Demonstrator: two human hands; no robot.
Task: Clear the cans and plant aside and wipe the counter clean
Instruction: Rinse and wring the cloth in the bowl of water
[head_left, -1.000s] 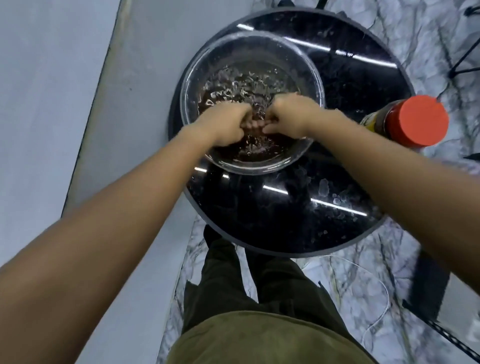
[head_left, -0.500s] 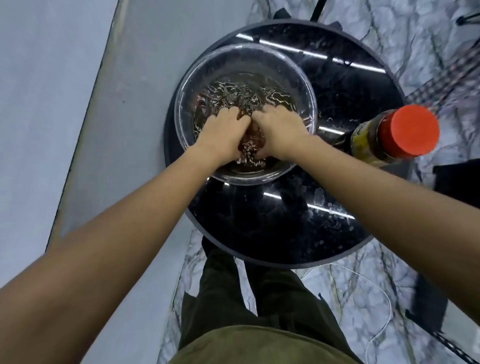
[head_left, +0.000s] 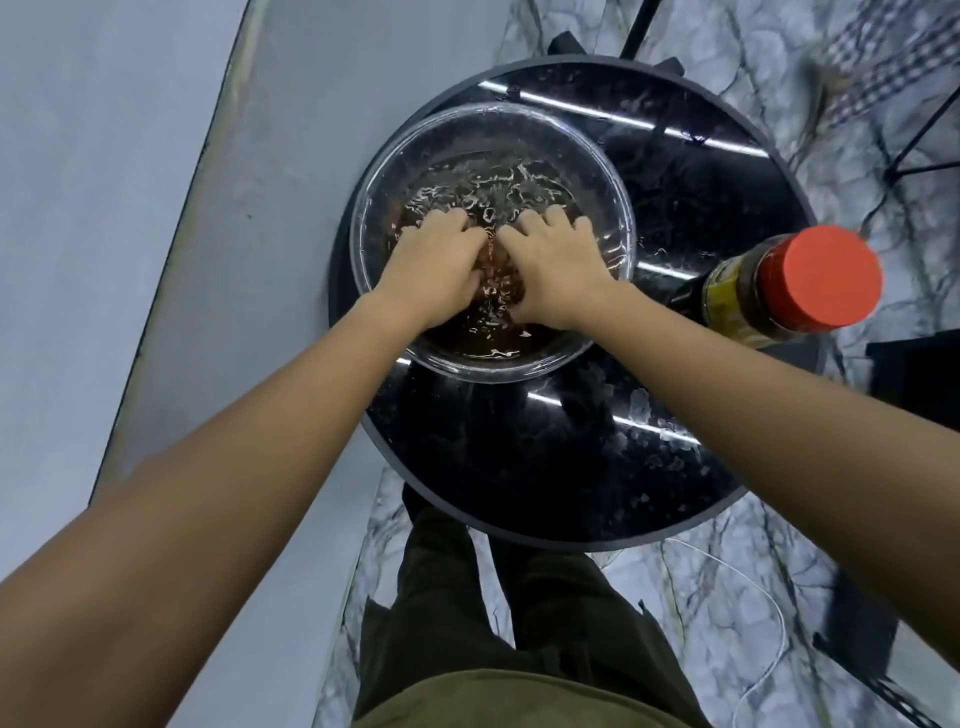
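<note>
A clear glass bowl (head_left: 492, 375) of rippling water stands on the round black glossy table (head_left: 519, 467). Both my hands are in the water, side by side. My left hand (head_left: 434, 265) has its fingers curled down into the water. My right hand (head_left: 553, 265) has its fingers spread and bent downward. Between them, under the surface, lies a brownish wet mass (head_left: 496, 273) that both hands grip; most of it is hidden by my hands and the ripples. No cans or plant are in view.
A jar (head_left: 795, 286) with a red lid and yellow label stands at the table's right edge, close to my right forearm. Water droplets (head_left: 644, 415) spot the table's near right. A grey wall runs along the left. Marble floor, a thin white cable and dark stands surround the table.
My hands have gone from knuckle-to-knuckle fists to reaching farther into the bowl with the right fingers spread. The water ripples more. The view has tilted slightly.
</note>
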